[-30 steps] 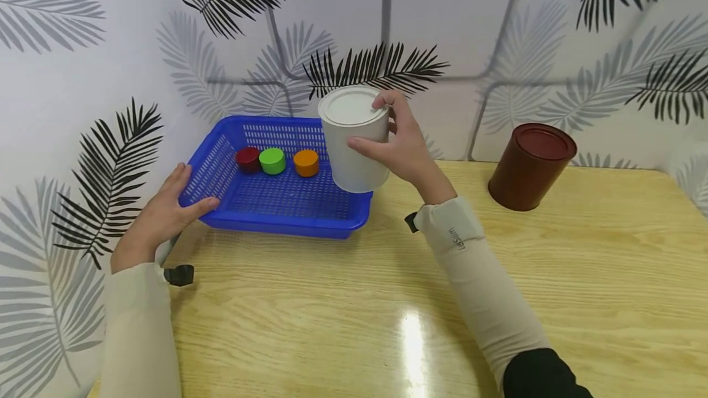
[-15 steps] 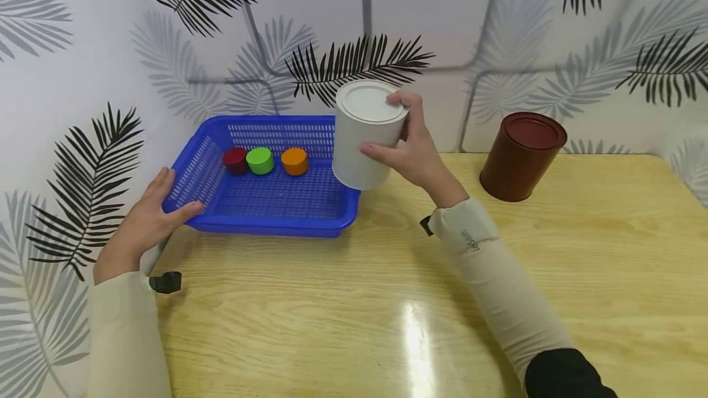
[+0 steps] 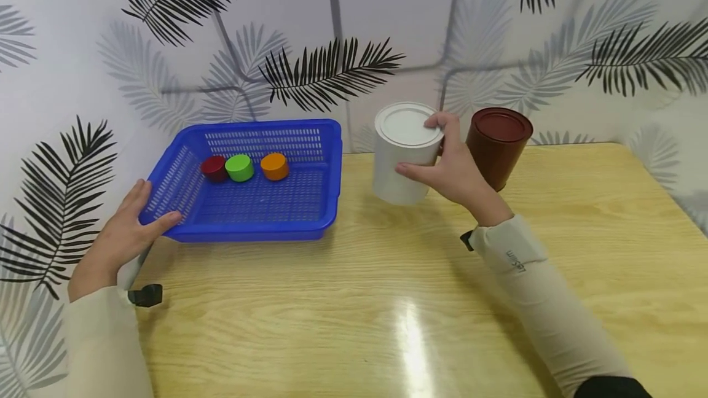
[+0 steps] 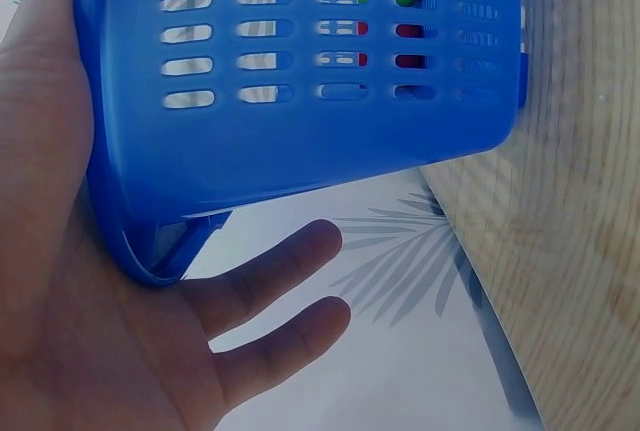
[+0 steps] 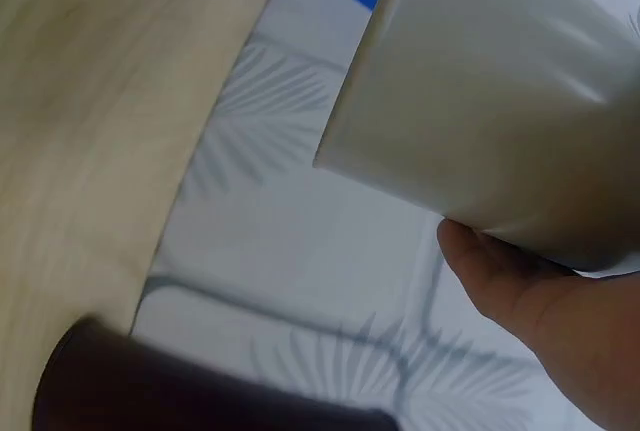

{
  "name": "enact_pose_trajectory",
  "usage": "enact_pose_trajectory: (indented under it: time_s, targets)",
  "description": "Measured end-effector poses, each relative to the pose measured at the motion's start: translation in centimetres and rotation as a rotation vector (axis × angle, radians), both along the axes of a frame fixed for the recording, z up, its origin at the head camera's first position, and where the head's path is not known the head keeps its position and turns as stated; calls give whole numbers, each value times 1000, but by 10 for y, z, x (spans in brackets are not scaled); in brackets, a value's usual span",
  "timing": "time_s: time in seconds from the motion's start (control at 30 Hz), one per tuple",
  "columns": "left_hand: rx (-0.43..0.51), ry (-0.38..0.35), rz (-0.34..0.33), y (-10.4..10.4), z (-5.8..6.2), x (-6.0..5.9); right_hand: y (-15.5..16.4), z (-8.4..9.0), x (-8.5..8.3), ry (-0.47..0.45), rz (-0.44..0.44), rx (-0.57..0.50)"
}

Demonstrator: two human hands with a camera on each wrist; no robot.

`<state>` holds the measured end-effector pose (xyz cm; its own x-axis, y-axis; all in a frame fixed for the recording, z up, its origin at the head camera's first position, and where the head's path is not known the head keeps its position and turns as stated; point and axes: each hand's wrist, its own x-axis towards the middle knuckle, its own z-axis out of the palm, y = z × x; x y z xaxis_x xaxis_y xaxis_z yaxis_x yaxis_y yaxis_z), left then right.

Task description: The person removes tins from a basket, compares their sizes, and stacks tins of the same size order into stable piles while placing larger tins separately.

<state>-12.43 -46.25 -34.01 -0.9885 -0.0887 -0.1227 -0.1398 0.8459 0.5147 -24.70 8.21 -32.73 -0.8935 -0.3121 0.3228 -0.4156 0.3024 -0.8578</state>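
My right hand (image 3: 456,167) grips a white lidded can (image 3: 406,158) at its right side, with fingers on the lid edge and the thumb across the front. The can is upright, right of a blue plastic basket (image 3: 249,235); in the right wrist view the white can (image 5: 490,101) hangs off the table. My left hand (image 3: 118,232) rests at the basket's left front corner; in the left wrist view, two straight fingers (image 4: 285,266) extend outside the rim. Inside the basket lie a dark red cap (image 3: 214,168), a green cap (image 3: 239,167) and an orange cap (image 3: 275,166).
A dark red lidded can (image 3: 498,146) stands tilted-looking on the wooden table (image 3: 298,324), behind my right hand and partly hidden by it. A wall (image 3: 387,11) with leaf patterns rises along the table's back edge and left side.
My right hand has carried the white can rightward, from over the basket's right end to a spot near the dark red can. My left hand stays on the basket corner while the view shifts.
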Motion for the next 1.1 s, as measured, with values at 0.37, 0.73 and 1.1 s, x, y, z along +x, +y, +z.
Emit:
enact_pose_trajectory:
  time_s: [0.37, 0.73, 1.1]
  targets:
    - [6, 5, -6, 0, 1, 2, 80, -28, 35, -33, -116, 116]
    - [5, 0, -11, 1, -1, 4, 138, -44, 55, -44, -198, 245]
    - [-6, 3, -7, 2, 1, 1, 160, -25, 58, -64, -140, 420]
